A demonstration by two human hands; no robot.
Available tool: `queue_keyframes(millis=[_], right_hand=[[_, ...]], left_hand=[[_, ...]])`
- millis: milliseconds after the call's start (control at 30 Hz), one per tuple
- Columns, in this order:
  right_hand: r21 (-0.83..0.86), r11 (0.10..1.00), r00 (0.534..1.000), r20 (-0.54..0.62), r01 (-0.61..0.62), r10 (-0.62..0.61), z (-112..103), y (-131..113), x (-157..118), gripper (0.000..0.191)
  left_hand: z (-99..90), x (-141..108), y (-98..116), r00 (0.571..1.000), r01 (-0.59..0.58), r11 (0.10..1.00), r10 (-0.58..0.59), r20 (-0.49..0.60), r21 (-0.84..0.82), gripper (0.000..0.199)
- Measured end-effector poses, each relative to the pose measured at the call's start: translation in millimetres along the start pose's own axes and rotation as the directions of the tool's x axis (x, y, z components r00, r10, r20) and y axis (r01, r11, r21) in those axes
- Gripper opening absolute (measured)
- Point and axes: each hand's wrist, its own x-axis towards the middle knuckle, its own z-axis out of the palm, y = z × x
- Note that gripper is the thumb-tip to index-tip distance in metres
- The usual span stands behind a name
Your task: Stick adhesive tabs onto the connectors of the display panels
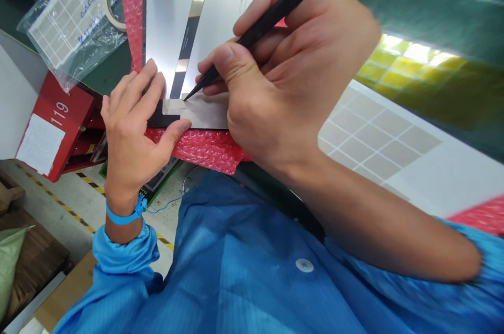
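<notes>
The left hand (136,124) was rested, unclenched, on the near left corner of a pale panel (220,24) laid on red bubble wrap (205,151). A black tool (255,32), tip at the panel's grey strip (207,113), was gripped by the right hand (291,82).

At left are a tape roll (106,7) and a red box (76,105).

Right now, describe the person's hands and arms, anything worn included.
Left hand and right hand are ungloved. A blue strap with a thin cord circles the left wrist. The blue left sleeve is bunched behind the strap, the right sleeve near the elbow.
</notes>
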Motion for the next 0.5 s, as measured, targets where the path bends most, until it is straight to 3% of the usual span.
queue_keyframes(millis=[233,367,467,500], right_hand=[[0.012,0.990,0.990,-0.006,0.143,-0.143,-3,2,-15,0.019],[-0.107,0.970,0.974,0.094,0.217,-0.207,-10,8,-24,0.010],[-0.159,0.926,0.939,0.065,0.343,-0.337,-13,13,-31,0.009],[-0.172,0.927,0.943,0.078,0.333,-0.324,-14,14,-32,0.010]], left_hand=[[2.3,-3,-6,1.000,0.016,0.993,-0.018,-0.013,-0.117,0.060],[3.6,-6,-4,0.998,0.046,0.983,-0.052,-0.029,-0.177,0.051],[4.3,-9,1,0.998,0.044,0.984,-0.053,-0.043,-0.174,0.051],[4.3,-9,2,0.998,0.038,0.985,-0.047,-0.048,-0.168,0.049]])
